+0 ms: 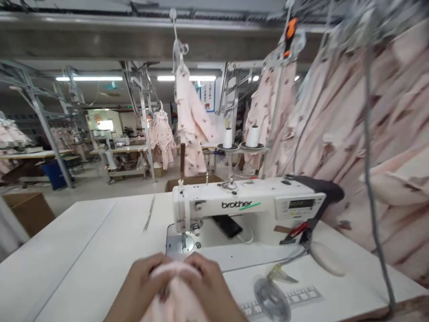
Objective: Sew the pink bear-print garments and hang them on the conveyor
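Observation:
My left hand (142,281) and my right hand (204,279) hold a bunched piece of pale pink printed fabric (176,293) between them. Both hands sit at the near edge of the white sewing table (83,255), just in front of the needle plate (180,245). The white Brother industrial sewing machine (241,205) stands beyond them, with its presser foot and needle a short way past my fingers. The fabric does not reach the needle plate.
A black phone (227,226) lies under the machine arm. Two white thread cones (240,137) stand behind it. A clear plastic piece (271,297) and a printed scale (281,302) lie at the front right. Pink garments (348,134) hang on the right, with more tables and racks behind.

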{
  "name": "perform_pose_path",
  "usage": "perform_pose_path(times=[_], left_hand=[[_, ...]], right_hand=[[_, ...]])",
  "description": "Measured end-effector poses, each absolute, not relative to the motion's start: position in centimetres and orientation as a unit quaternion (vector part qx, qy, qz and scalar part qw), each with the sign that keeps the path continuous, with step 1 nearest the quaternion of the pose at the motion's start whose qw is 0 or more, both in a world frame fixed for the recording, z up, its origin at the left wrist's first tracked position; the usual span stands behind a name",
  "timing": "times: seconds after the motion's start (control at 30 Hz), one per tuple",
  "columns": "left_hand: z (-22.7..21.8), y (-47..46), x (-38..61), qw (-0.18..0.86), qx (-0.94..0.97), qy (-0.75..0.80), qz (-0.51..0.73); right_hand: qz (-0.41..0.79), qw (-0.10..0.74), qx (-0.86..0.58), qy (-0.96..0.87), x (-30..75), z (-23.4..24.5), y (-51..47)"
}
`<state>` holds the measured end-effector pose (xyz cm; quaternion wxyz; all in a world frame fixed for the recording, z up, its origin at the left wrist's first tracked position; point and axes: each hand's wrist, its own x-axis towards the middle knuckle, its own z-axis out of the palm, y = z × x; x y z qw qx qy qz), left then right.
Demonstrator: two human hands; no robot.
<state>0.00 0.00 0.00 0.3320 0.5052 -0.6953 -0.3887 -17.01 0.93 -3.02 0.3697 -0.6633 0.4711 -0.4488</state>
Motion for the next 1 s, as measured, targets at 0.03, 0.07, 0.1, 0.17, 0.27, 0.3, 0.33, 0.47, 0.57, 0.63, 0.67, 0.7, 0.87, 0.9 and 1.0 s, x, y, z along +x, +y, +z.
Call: perform_pose_path(times=[0.03, 0.07, 0.1, 0.17, 0.27, 0.3, 0.33, 0.47, 0.57, 0.63, 0.67, 0.7, 0.87, 0.9, 1.0], left_hand=[[-0.5, -1.5, -0.3, 0.317, 0.487, -0.691, -0.429], [-1.2, -3.0, -0.6, 0.318, 0.484, -0.667, -0.47], [-2.2, -4.2, -0.8, 0.313, 0.472, -0.646, -0.511], [-4.0, -6.1, -0.9, 0.292, 0.468, -0.624, -0.553], [-5.6, -7.5, -1.0, 0.251, 0.508, -0.669, -0.482], [-5.8, -7.9, -1.2, 0.235, 0.524, -0.691, -0.438], [-5.8, -8.2, -1.3, 0.221, 0.539, -0.708, -0.399], [-5.8, -9.2, -2.6, 0.195, 0.571, -0.711, -0.361], [-6.2, -9.7, -3.5, 0.192, 0.594, -0.693, -0.362], [-6.5, -9.8, -4.0, 0.188, 0.607, -0.679, -0.367], [-6.6, -9.8, -4.2, 0.186, 0.613, -0.673, -0.369], [-6.6, -9.8, -4.3, 0.185, 0.619, -0.668, -0.37], [-6.1, -9.8, -4.4, 0.19, 0.628, -0.662, -0.363], [-5.8, -9.7, -4.5, 0.192, 0.628, -0.663, -0.36], [-5.4, -9.6, -4.5, 0.196, 0.627, -0.668, -0.349]], right_hand=[[-0.443, 0.355, -0.657, 0.496, -17.0, -3.4, -0.2], [-0.426, 0.338, -0.653, 0.526, -17.0, -4.0, -1.4], [-0.408, 0.33, -0.651, 0.548, -17.0, -4.6, -2.4], [-0.367, 0.319, -0.65, 0.583, -17.0, -5.7, -3.9], [-0.318, 0.301, -0.649, 0.622, -17.2, -6.5, -5.4], [-0.301, 0.291, -0.65, 0.634, -17.2, -6.6, -5.8], [-0.285, 0.281, -0.652, 0.645, -17.3, -6.7, -6.1], [-0.227, 0.248, -0.658, 0.674, -17.6, -6.7, -7.3], [-0.211, 0.236, -0.651, 0.69, -17.9, -6.9, -8.0], [-0.209, 0.23, -0.644, 0.699, -18.1, -7.0, -8.2], [-0.208, 0.227, -0.642, 0.703, -18.1, -7.0, -8.2], [-0.207, 0.225, -0.64, 0.705, -18.1, -7.1, -8.2], [-0.199, 0.212, -0.639, 0.712, -18.0, -7.2, -8.1], [-0.199, 0.209, -0.64, 0.712, -18.0, -7.2, -8.1], [-0.197, 0.195, -0.644, 0.713, -17.9, -7.3, -8.1]])
